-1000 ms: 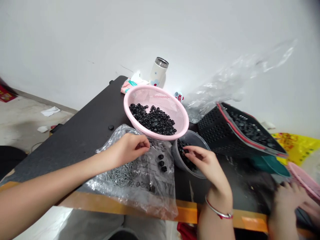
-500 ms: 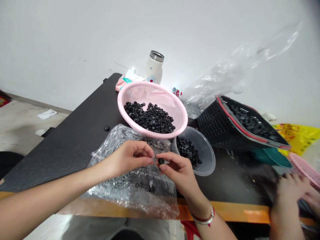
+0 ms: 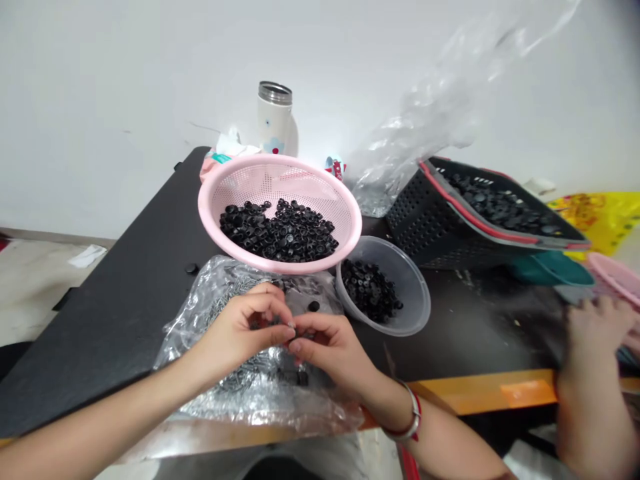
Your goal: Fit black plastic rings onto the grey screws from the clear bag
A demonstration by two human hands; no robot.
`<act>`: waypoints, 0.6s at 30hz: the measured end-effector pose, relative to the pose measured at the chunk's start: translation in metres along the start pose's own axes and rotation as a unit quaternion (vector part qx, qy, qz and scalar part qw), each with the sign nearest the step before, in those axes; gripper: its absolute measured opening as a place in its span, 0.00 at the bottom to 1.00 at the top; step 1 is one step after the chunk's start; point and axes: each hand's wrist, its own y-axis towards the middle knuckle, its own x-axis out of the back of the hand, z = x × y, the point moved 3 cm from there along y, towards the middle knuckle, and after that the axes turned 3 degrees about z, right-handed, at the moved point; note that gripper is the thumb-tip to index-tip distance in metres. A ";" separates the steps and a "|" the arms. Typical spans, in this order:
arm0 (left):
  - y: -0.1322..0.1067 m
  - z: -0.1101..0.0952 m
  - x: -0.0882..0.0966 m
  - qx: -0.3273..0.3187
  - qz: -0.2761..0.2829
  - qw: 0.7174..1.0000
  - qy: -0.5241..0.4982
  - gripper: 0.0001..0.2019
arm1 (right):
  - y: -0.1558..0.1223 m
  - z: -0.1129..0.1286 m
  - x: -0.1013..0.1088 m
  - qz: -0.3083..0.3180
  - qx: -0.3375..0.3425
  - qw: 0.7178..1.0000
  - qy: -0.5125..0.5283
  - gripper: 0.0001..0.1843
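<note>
Black plastic caps: small, probably light and stiff, slick enough to want a fingertip pinch at the rim. Nearest, left hand and right hand meet above a clear plastic bag of screws, fingertips pinching something small, mostly hidden. One cap lies on the bag; more fill a clear bowl to the right and a pink mesh colander farther on.

Head-worn camera faces forward, down at hands
</note>
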 end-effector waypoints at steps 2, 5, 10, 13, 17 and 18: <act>0.000 -0.005 0.002 -0.022 -0.005 0.999 0.043 0.02 | 0.001 -0.001 0.000 0.004 0.000 1.000 0.030 0.12; 0.000 -0.015 0.005 -0.072 -0.018 0.989 0.125 0.03 | 0.002 -0.002 0.002 0.003 0.000 0.998 0.056 0.12; -0.003 -0.025 0.004 -0.130 -0.022 0.970 0.206 0.07 | 0.002 -0.003 0.004 -0.004 -0.001 0.999 0.040 0.11; -0.007 -0.026 0.003 -0.144 -0.024 0.963 0.228 0.06 | 0.002 -0.003 0.004 -0.003 0.001 1.000 0.029 0.11; -0.011 -0.026 0.003 -0.157 -0.021 0.959 0.234 0.06 | 0.002 -0.004 0.005 0.002 0.002 1.000 0.031 0.11; -0.011 -0.025 0.003 -0.158 -0.024 0.959 0.235 0.06 | 0.002 -0.005 0.005 0.002 0.001 0.999 0.037 0.12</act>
